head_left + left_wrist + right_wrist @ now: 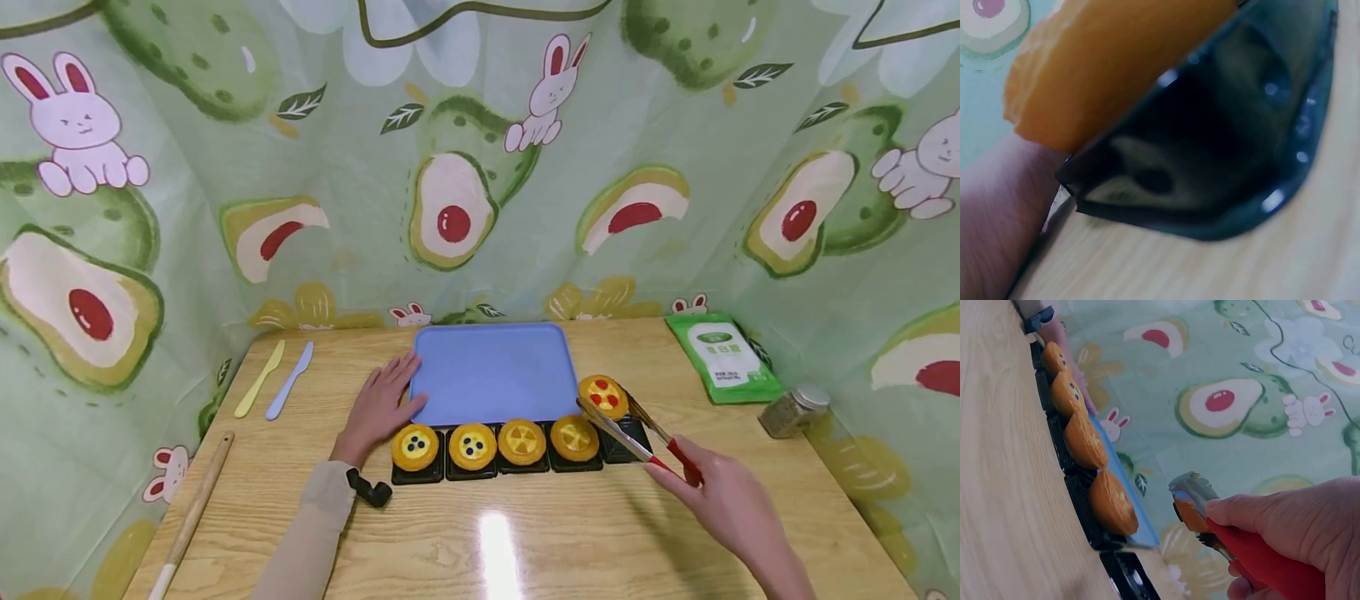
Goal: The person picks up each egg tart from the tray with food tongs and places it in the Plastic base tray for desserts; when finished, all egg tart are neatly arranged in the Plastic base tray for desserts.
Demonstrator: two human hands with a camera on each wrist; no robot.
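Note:
My right hand [723,492] holds red-handled metal tongs [622,433], their tips either side of an egg tart with red dots [602,397]. In the right wrist view that tart hangs above the table, over the vacant last black plastic holder [1129,575]. My left hand [382,400] lies with fingers extended at the left edge of a blue tray [491,375]. Along the tray's near side stand several tarts in black holders: two with dark dots, the leftmost blue-dotted tart [416,447] nearest my left wrist, and two with wedge toppings, including the rightmost wedge-topped tart [575,438].
A yellow knife [260,379] and a blue knife [290,381] lie at the left, with a long wooden-handled tool [197,508] nearer. At right are a green-and-white packet [723,358] and a spice jar [795,412]. Patterned cloth [480,167] surrounds the wooden table [420,533].

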